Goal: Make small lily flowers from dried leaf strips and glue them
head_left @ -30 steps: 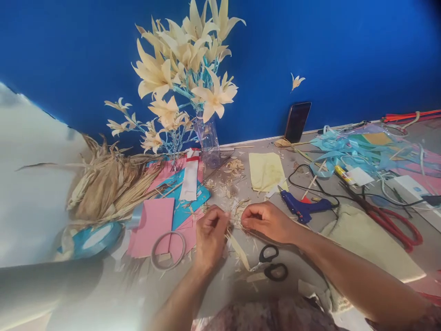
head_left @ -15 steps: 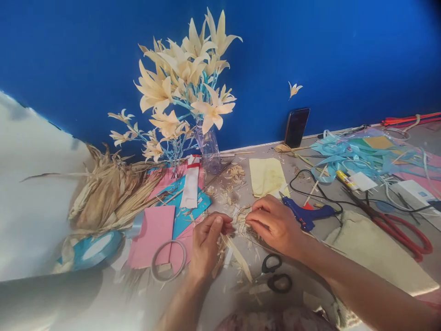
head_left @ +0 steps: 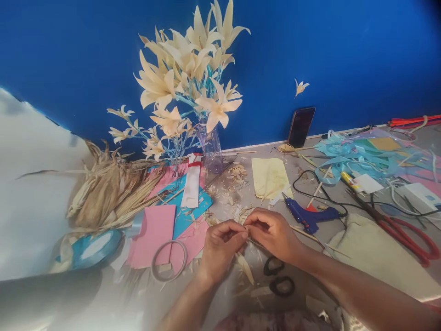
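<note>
Over a littered table (head_left: 225, 294), a person's left hand (head_left: 222, 248) and right hand (head_left: 274, 233) are together, fingertips meeting; the view is too coarse to tell what, if anything, they pinch. A pale strip (head_left: 245, 268) lies on the table just below the left fingertips, near the scissors (head_left: 274, 276). To the left, a grey ring (head_left: 154, 266) rests partly on pink paper (head_left: 156, 230); to the right is a blue glue gun (head_left: 308, 216). Behind, cream flowers (head_left: 193, 66) stand in a clear bottle (head_left: 211, 154) before a blue wall (head_left: 69, 55)
</note>
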`<state>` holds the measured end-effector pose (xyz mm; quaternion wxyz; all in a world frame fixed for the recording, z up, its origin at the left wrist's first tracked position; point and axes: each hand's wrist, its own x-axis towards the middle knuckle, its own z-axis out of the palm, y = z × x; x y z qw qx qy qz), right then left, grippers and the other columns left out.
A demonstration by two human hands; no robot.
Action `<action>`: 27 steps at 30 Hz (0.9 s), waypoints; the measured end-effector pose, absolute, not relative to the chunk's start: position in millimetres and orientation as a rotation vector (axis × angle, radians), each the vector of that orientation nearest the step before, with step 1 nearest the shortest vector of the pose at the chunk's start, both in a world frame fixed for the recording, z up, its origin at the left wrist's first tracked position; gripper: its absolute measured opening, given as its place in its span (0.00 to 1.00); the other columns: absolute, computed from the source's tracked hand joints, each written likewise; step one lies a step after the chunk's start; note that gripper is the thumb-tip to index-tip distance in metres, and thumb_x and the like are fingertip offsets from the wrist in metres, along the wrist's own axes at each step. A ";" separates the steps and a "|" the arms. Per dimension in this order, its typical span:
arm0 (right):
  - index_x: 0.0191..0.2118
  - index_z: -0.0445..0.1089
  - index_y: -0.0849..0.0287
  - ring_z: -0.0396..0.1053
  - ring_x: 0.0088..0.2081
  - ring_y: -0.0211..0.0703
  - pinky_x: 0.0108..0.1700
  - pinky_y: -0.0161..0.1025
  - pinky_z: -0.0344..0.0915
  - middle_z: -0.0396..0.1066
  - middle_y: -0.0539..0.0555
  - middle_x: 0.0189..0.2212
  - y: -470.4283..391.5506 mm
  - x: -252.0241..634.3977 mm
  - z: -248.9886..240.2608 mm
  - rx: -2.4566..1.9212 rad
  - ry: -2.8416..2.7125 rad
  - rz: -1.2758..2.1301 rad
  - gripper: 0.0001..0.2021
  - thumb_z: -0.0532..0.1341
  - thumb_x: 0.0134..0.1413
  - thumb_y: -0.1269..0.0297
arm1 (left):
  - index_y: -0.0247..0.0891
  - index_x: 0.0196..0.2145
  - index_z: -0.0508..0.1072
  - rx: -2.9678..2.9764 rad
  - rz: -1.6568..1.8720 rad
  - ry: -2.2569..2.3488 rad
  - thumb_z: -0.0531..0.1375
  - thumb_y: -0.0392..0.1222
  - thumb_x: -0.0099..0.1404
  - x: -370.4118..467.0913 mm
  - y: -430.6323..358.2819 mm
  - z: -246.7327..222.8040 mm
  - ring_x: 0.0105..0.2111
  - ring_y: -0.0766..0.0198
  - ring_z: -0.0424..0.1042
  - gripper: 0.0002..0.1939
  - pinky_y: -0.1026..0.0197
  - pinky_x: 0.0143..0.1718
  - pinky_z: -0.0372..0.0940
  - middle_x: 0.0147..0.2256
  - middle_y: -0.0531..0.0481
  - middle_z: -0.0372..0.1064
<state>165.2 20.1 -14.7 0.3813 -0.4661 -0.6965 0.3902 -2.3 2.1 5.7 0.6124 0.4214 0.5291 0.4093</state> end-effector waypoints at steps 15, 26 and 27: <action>0.34 0.76 0.60 0.69 0.32 0.41 0.34 0.35 0.63 0.75 0.53 0.30 18.9 165.3 -11.5 -1.172 -1.571 1.411 0.06 0.62 0.56 0.64 | 0.35 0.21 0.70 1.000 0.936 1.346 0.65 0.42 0.53 0.5 1.2 4.4 0.16 0.72 0.54 0.10 0.67 0.20 0.48 0.14 0.58 0.59; 0.34 0.75 0.59 0.68 0.29 0.38 0.32 0.34 0.63 0.74 0.50 0.27 16.2 165.3 -7.4 -1.179 -1.489 1.390 0.05 0.64 0.53 0.64 | 0.37 0.31 0.69 0.652 0.983 0.991 0.68 0.47 0.56 4.1 2.5 -14.6 0.15 0.73 0.55 0.14 0.68 0.18 0.51 0.16 0.59 0.62; 0.33 0.75 0.59 0.69 0.29 0.38 0.33 0.34 0.64 0.74 0.50 0.27 15.7 165.0 -6.8 -1.172 -1.489 1.392 0.05 0.64 0.53 0.64 | 0.37 0.32 0.68 0.624 1.008 0.987 0.69 0.46 0.54 4.7 3.1 -15.6 0.15 0.73 0.55 0.15 0.68 0.18 0.51 0.17 0.59 0.62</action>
